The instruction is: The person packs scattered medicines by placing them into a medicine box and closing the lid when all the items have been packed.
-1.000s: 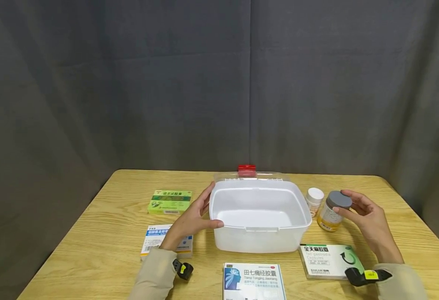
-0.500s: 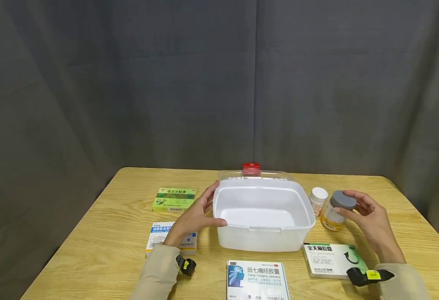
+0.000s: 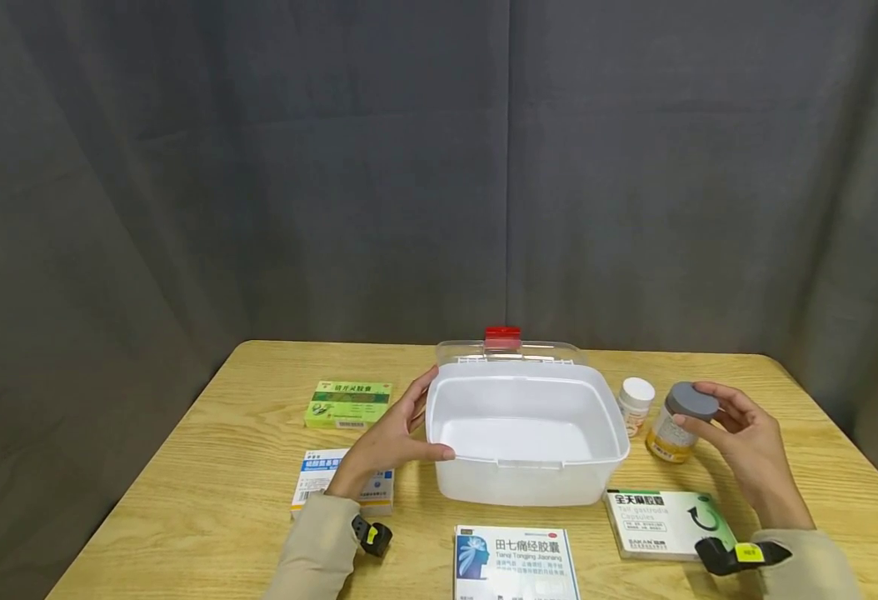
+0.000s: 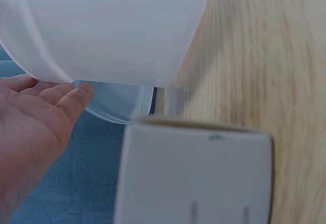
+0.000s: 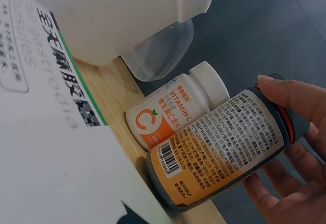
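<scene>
A white plastic storage box [image 3: 525,483] stands in the middle of the table, its clear lid [image 3: 454,352] folded back behind it. At its left end my left hand [image 3: 390,437] holds the box, thumb over the front corner of the rim and fingers along the side wall. To the right of the box, my right hand [image 3: 742,442] grips a jar [image 3: 671,437] by its grey lid, thumb on the near side. The jar has an orange and white label and leans slightly to the right. Close beside it stands a small white vitamin C bottle [image 5: 168,107].
On the left lie a green medicine box [image 3: 349,404] and a blue-and-white one [image 3: 315,479], partly behind my left wrist. Another medicine box [image 3: 514,562] lies at the front. A green-and-white capsule box [image 3: 664,525] is near my right wrist. A dark curtain [image 3: 379,183] hangs behind the table [image 3: 199,467].
The jar in my right hand has shifted slightly to the right, widening the gap to the white bottle. My left hand keeps its place on the storage box. The head view has moved a little.
</scene>
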Demonstrator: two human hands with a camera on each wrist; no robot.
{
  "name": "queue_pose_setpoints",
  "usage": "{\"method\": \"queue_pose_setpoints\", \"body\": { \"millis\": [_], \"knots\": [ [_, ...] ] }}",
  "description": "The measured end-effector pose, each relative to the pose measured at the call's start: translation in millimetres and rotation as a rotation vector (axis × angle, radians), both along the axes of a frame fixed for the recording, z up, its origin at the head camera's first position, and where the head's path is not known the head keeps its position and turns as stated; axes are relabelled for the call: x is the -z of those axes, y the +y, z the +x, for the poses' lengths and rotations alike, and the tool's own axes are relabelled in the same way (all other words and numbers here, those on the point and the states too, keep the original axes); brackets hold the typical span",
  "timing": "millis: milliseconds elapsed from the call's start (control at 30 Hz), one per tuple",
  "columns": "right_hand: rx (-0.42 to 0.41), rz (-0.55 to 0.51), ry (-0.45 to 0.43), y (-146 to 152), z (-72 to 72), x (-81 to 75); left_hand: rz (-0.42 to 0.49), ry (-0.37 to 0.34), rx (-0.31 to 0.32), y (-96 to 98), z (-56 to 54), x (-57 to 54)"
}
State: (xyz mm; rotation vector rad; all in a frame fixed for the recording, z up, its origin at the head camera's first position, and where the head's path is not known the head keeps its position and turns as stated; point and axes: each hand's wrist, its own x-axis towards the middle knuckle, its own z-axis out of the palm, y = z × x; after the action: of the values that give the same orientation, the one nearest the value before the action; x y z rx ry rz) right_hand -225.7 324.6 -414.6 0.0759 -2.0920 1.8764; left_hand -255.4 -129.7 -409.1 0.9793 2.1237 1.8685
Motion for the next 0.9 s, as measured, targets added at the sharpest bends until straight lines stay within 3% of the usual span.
{"method": "queue_pose_setpoints", "body": {
  "millis": [433, 900],
  "knots": [
    [0.057, 0.132, -0.013, -7.3, 2.6, -16.4, 0.041, -0.031, 0.033, -3.6, -2.4, 3.5],
    [0.069, 0.031, 0.035, -22.5, 16.2, -46.8, 0.044, -0.068, 0.035, -1.3, -1.4, 1.9]
  ]
}}
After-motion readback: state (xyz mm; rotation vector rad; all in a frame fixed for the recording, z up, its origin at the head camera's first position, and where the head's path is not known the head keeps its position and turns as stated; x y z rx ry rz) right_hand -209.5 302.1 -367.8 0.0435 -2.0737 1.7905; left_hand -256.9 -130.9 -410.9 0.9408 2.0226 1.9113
